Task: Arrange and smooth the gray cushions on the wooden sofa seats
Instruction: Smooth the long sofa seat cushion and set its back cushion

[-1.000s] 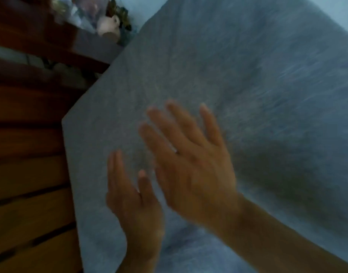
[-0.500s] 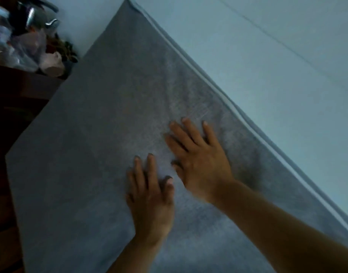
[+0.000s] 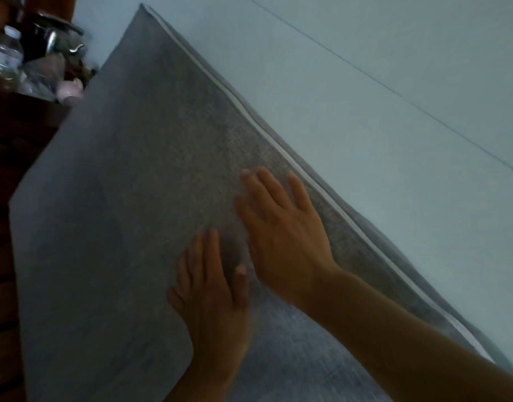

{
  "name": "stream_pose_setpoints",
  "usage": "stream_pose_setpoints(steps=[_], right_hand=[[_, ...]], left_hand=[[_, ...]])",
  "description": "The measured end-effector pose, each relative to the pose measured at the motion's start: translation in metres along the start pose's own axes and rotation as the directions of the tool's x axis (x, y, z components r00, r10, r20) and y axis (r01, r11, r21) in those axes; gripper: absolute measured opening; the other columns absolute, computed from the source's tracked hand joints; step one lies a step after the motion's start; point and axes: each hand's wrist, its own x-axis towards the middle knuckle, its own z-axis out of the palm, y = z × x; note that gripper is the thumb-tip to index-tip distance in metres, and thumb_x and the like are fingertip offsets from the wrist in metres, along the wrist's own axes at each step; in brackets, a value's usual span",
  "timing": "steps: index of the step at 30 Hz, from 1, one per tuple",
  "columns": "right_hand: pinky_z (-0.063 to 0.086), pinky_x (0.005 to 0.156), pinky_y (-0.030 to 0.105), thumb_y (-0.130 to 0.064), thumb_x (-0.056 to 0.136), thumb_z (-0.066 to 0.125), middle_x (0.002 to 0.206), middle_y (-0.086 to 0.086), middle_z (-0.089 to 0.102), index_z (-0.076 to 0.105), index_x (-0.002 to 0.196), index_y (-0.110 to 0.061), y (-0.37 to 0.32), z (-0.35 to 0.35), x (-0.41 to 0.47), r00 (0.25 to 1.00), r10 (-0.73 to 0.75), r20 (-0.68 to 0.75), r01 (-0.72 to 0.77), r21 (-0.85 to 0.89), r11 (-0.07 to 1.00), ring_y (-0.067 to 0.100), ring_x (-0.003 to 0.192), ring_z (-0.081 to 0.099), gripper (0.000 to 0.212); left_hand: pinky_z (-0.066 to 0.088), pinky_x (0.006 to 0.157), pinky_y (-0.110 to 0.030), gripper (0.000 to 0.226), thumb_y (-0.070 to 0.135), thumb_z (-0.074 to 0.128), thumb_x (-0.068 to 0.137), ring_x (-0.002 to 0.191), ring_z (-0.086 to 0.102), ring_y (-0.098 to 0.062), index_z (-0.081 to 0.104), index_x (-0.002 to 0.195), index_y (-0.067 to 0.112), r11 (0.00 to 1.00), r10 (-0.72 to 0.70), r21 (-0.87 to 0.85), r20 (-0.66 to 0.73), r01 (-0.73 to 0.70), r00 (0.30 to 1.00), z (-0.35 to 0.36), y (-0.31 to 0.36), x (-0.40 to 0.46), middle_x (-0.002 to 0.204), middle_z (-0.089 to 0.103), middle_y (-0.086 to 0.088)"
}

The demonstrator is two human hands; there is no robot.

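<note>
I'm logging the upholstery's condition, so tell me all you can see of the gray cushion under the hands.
The gray cushion is a large flat slab in woven-looking gray fabric, with a pale strip, perhaps a zipper or piping, along its far edge beside the light wall. Its face looks smooth and fills most of the view. The left hand and right hand lie on it with fingers straight. Its left edge lies over dark wooden slats.

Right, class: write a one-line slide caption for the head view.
Left hand and right hand press flat on a gray cushion beside a pale wall.
</note>
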Motion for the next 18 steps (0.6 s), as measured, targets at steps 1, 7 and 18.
stream_pose_setpoints(steps=[1, 7, 18], right_hand=[[0.012, 0.112, 0.051, -0.037, 0.071, 0.07, 0.145, 0.016, 0.044, 0.061, 0.125, -0.012, -0.001, -0.01, 0.006, 0.993, 0.01, -0.119, -0.005, 0.039, 0.999, 0.033, 0.137, 0.035, 0.06], [0.006, 0.114, 0.052, -0.043, 0.088, 0.043, 0.155, 0.009, 0.028, 0.041, 0.144, -0.019, 0.018, 0.031, -0.007, 0.999, -0.011, 0.045, 0.015, -0.08, 0.997, 0.032, 0.144, 0.02, 0.061], [-0.01, 0.114, 0.051, -0.043, 0.095, 0.037, 0.159, 0.013, 0.009, 0.022, 0.151, -0.013, -0.119, 0.109, 0.036, 0.955, -0.137, 0.264, 0.152, -0.037, 0.988, 0.028, 0.147, 0.002, 0.065]], left_hand=[[0.026, 0.1, -0.062, 0.063, 0.044, 0.035, 0.088, 0.134, 0.029, -0.025, 0.03, 0.146, 0.02, 0.998, 0.021, -0.052, -0.076, -0.025, 0.997, -0.002, 0.007, 0.003, 0.15, 0.037, -0.007], [0.012, 0.114, -0.056, 0.072, 0.072, 0.002, 0.087, 0.146, 0.001, -0.014, -0.002, 0.149, 0.035, 0.996, 0.09, 0.005, 0.137, -0.092, 0.986, 0.026, -0.024, 0.02, 0.159, -0.002, 0.009], [0.012, 0.115, -0.055, 0.066, 0.072, 0.003, 0.082, 0.147, -0.006, -0.013, -0.012, 0.14, 0.045, 0.996, -0.083, 0.049, 0.286, 0.072, 0.955, 0.01, -0.178, -0.005, 0.158, -0.011, 0.012]])
